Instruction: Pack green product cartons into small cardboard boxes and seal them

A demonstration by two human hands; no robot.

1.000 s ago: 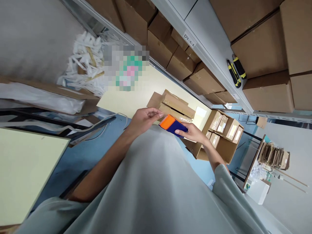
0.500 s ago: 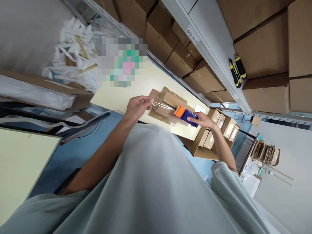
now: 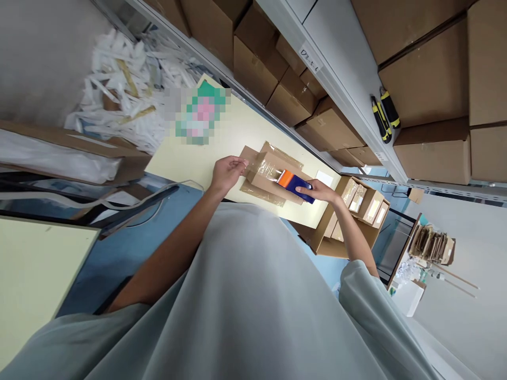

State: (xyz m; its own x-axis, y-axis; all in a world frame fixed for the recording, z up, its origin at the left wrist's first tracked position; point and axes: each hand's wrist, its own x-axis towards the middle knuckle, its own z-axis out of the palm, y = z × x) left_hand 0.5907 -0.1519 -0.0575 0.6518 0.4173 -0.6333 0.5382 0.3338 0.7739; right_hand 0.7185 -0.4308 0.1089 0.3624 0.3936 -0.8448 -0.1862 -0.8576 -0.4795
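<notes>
1. Tape dispenser (image 3: pixel 299 189), head view: near the middle, over the flat cardboard box (image 3: pixel 259 177) on the pale table (image 3: pixel 182 163). My right hand (image 3: pixel 322 191) is wrapped around its body from 3 o'clock.
2. Its long axis runs from 10 to 4 o'clock, orange end facing my left hand (image 3: pixel 227 173), which is apart from it toward 9 to 10 o'clock; my right is nearer, touching it.
3. My left thumb and fingertips press together, seemingly pinching clear tape (image 3: pixel 269 169) that spans the gap. Whether the strip touches cardboard, I cannot tell.
4. From the dispenser, an open carton (image 3: pixel 322 248) lies at 4 o'clock, 2 cutters (image 3: pixel 381 121) at 2.
</notes>
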